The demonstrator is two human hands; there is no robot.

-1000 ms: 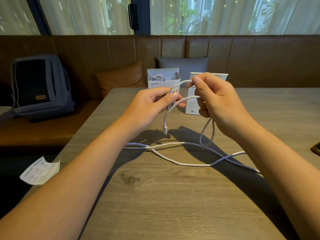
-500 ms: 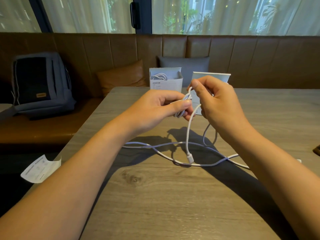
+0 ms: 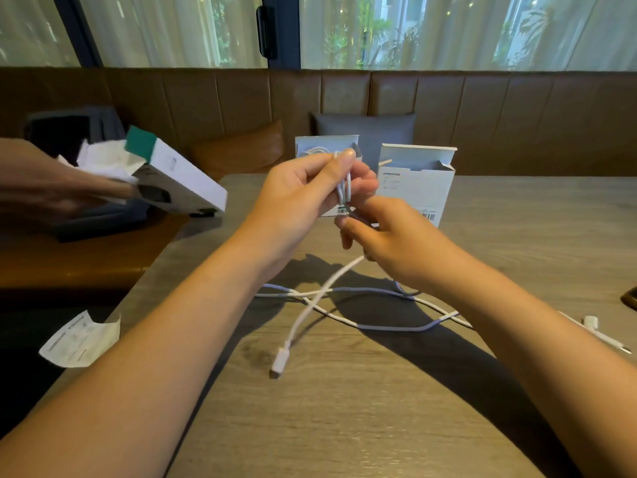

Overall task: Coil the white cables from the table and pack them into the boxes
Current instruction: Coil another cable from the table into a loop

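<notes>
My left hand (image 3: 303, 191) pinches a small coil of white cable (image 3: 344, 188) between thumb and fingers, held above the table. My right hand (image 3: 389, 236) grips the same cable just below the coil. Its free end hangs down to a white plug (image 3: 279, 363) lying on the table. Another white cable (image 3: 379, 326) lies loose on the wood under my hands. Two open white boxes stand at the far edge: the left box (image 3: 310, 146) holds a coiled cable, the right box (image 3: 417, 181) shows no contents.
Another person's hand (image 3: 44, 181) at the left holds a white and green box (image 3: 179, 177) over the bench. A paper slip (image 3: 79, 339) hangs off the table's left edge. A white connector (image 3: 593, 322) lies at the right. A dark object (image 3: 630, 298) sits at the right edge.
My right hand dropped below my left hand, and the coil gained a loop. The plug end slid nearer to me on the table. Another person's hand with a box came in at the left.
</notes>
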